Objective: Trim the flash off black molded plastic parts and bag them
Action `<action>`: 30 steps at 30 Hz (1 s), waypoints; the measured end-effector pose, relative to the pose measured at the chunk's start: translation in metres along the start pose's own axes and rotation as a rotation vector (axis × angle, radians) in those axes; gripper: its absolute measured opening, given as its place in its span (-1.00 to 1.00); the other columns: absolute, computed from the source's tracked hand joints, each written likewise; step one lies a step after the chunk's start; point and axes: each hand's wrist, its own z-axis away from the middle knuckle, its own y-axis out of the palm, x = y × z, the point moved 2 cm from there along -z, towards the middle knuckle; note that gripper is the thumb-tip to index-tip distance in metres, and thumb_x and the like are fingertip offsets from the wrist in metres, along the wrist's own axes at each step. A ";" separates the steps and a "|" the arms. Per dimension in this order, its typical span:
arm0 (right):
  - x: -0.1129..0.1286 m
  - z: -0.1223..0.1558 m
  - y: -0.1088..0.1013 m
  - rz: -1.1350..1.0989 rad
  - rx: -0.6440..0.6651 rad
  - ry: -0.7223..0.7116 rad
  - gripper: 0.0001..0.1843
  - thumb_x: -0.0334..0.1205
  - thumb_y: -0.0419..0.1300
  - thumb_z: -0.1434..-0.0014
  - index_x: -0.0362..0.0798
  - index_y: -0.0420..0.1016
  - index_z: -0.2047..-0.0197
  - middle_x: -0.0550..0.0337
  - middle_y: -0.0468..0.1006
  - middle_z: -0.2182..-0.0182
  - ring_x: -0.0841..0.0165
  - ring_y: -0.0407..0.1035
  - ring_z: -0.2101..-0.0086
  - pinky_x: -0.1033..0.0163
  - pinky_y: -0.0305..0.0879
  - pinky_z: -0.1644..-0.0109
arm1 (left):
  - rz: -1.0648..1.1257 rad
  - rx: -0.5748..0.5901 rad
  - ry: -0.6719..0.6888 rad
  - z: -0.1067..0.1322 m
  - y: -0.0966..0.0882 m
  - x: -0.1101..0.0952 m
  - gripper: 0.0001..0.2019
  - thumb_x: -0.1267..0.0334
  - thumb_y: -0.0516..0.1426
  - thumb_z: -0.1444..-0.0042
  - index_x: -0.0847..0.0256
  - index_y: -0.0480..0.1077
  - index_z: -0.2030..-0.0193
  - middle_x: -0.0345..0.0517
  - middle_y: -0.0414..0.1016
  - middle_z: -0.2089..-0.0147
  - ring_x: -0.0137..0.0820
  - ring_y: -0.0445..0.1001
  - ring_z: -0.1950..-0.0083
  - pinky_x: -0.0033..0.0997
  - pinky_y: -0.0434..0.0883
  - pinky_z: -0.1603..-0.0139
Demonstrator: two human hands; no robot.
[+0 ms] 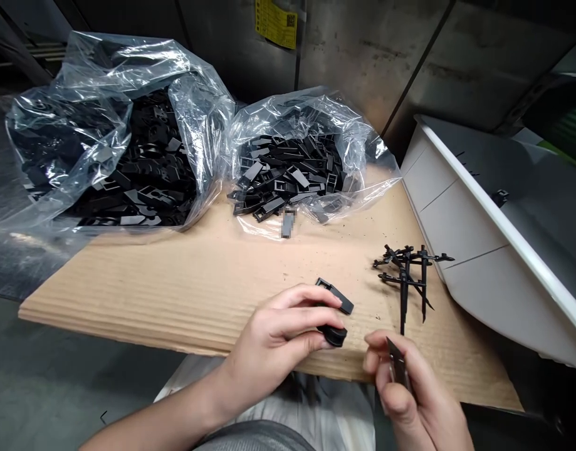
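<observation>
My left hand (282, 326) is closed on a small black plastic part with a rounded end (335, 336), near the front edge of the cardboard (175, 282). Just beyond its fingertips lies a flat black rectangular plastic piece (340, 298), partly covered by the fingers. To the right, my right hand (414, 388) grips a small knife (397, 362), its pointed blade up and its handle mostly hidden in the palm. Several black plastic sprues (404, 282) lie in a tangle beyond the right hand.
A large clear plastic bag (207, 119) of black parts stands at the back left. Beside it is a smaller clear bag (372, 156) with black rectangular pieces spilling forward. A white bin (476, 232) with a few black bits borders the right side. Behind is a metal wall (353, 56).
</observation>
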 end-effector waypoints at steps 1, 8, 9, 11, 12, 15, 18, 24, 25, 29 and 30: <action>-0.002 0.001 -0.001 0.054 0.032 0.022 -0.54 0.19 -0.02 -0.09 0.01 0.46 0.26 0.27 0.42 0.52 0.51 0.23 0.63 0.41 0.17 0.55 | -0.039 -0.026 0.052 0.002 0.001 0.000 -0.73 0.60 0.09 -0.01 0.21 0.49 0.25 -0.09 0.46 0.12 -0.37 0.42 0.07 -0.50 0.34 0.02; -0.008 0.006 0.003 0.094 0.112 0.071 -0.82 -0.18 0.02 -0.18 0.00 0.42 0.29 0.34 0.31 0.66 0.52 0.17 0.71 0.42 0.12 0.62 | -0.248 -0.070 0.278 0.011 0.007 0.001 -0.71 0.64 0.06 -0.03 0.29 0.40 0.14 -0.01 0.49 0.11 -0.39 0.44 0.05 -0.50 0.37 0.01; -0.008 0.006 0.004 0.066 0.143 0.065 -0.83 -0.20 0.02 -0.18 -0.01 0.40 0.35 0.34 0.32 0.66 0.53 0.17 0.70 0.42 0.12 0.62 | -0.252 -0.061 0.286 0.011 0.007 0.001 -0.72 0.63 0.05 -0.04 0.29 0.40 0.15 0.00 0.49 0.11 -0.38 0.44 0.05 -0.48 0.38 0.01; -0.008 0.004 0.006 0.036 0.200 0.030 -0.78 -0.21 0.00 -0.18 -0.03 0.37 0.45 0.32 0.33 0.64 0.53 0.19 0.69 0.43 0.13 0.61 | -0.248 -0.050 0.293 0.010 0.007 0.001 -0.73 0.61 0.05 -0.05 0.28 0.40 0.16 0.00 0.49 0.11 -0.37 0.44 0.04 -0.47 0.39 0.02; -0.008 0.004 0.007 0.033 0.220 0.018 -0.77 -0.21 0.00 -0.18 -0.04 0.37 0.46 0.31 0.32 0.64 0.53 0.19 0.69 0.43 0.13 0.61 | -0.248 -0.045 0.295 0.009 0.006 0.001 -0.74 0.61 0.05 -0.06 0.28 0.40 0.16 -0.01 0.50 0.11 -0.36 0.44 0.04 -0.46 0.40 0.02; -0.009 0.001 0.006 0.029 0.280 0.027 -0.74 -0.19 -0.02 -0.19 -0.05 0.35 0.48 0.33 0.30 0.66 0.54 0.16 0.71 0.44 0.11 0.64 | -0.249 -0.027 0.309 0.008 0.006 0.000 -0.74 0.62 0.05 -0.05 0.30 0.40 0.17 0.01 0.51 0.14 -0.36 0.45 0.05 -0.48 0.39 0.02; -0.008 -0.004 0.004 0.001 0.399 0.062 -0.69 -0.17 -0.05 -0.20 -0.05 0.29 0.53 0.35 0.23 0.69 0.55 0.11 0.73 0.43 0.05 0.66 | -0.235 0.002 0.310 0.006 0.005 -0.001 -0.74 0.63 0.04 -0.05 0.31 0.41 0.18 0.02 0.52 0.16 -0.35 0.46 0.06 -0.49 0.40 0.03; -0.001 -0.028 -0.008 0.014 0.734 0.073 -0.65 -0.16 -0.05 -0.20 -0.06 0.24 0.59 0.36 0.18 0.71 0.53 0.11 0.65 0.42 0.00 0.59 | -0.188 0.087 0.277 0.004 0.004 -0.002 -0.77 0.61 0.06 -0.04 0.32 0.45 0.23 0.03 0.54 0.21 -0.36 0.49 0.12 -0.53 0.42 0.09; -0.001 -0.031 -0.009 -0.011 0.796 0.129 -0.66 -0.14 -0.05 -0.20 -0.06 0.28 0.56 0.37 0.17 0.72 0.54 0.07 0.67 0.42 -0.01 0.60 | -0.185 0.095 0.269 0.004 0.004 -0.002 -0.77 0.61 0.06 -0.03 0.32 0.46 0.24 0.03 0.54 0.21 -0.37 0.50 0.14 -0.54 0.42 0.10; -0.001 -0.032 -0.009 -0.230 1.083 0.385 -0.68 -0.09 0.03 -0.15 -0.11 0.44 0.46 0.41 0.15 0.75 0.60 -0.05 0.73 0.47 -0.11 0.68 | -0.167 0.097 0.243 0.003 0.005 -0.001 -0.77 0.60 0.08 -0.02 0.30 0.47 0.23 0.00 0.55 0.21 -0.35 0.50 0.15 -0.52 0.43 0.11; -0.001 -0.029 -0.008 -0.296 1.113 0.415 -0.68 -0.09 0.06 -0.13 -0.12 0.47 0.46 0.40 0.16 0.76 0.62 -0.06 0.74 0.48 -0.12 0.69 | -0.163 0.093 0.240 0.003 0.005 -0.001 -0.77 0.59 0.08 -0.02 0.30 0.47 0.23 0.00 0.55 0.21 -0.33 0.50 0.13 -0.50 0.43 0.10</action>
